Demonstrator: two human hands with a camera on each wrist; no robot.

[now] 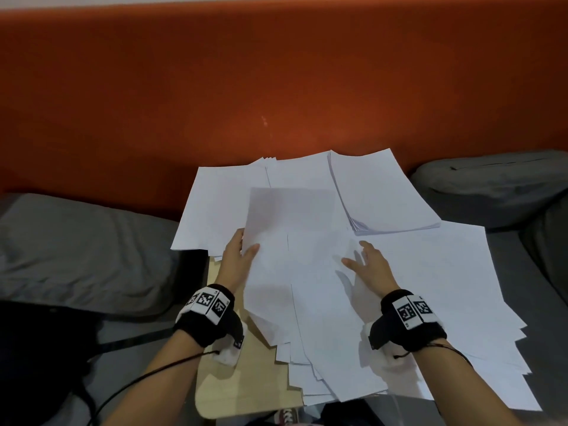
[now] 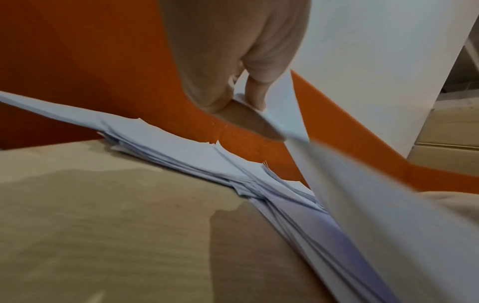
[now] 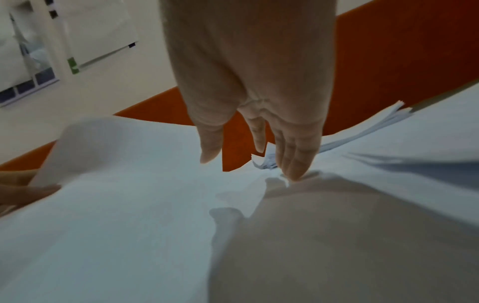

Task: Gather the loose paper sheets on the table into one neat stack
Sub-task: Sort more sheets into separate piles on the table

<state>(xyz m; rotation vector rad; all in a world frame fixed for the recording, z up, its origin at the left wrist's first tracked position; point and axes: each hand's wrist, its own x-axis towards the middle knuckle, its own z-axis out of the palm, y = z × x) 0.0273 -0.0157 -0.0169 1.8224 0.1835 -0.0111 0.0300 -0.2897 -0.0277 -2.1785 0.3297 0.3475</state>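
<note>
The left hand (image 1: 238, 256) is pinching a lifted sheet (image 1: 285, 229) between thumb and fingers (image 2: 255, 96), while the right hand (image 1: 370, 265) is pressing spread, straight fingers (image 3: 295, 160) onto the loose sheets (image 1: 430, 272) beside it.

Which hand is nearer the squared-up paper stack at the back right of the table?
Right. The right hand lies open on the loose sheets just in front of the squared-up stack. The left hand pinches a lifted sheet farther off, at the spread's left side.

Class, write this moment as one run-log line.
left hand: pinches lifted sheet | right hand: open, fingertips on spread sheets | neat stack: far right | gathering: unfinished
</note>
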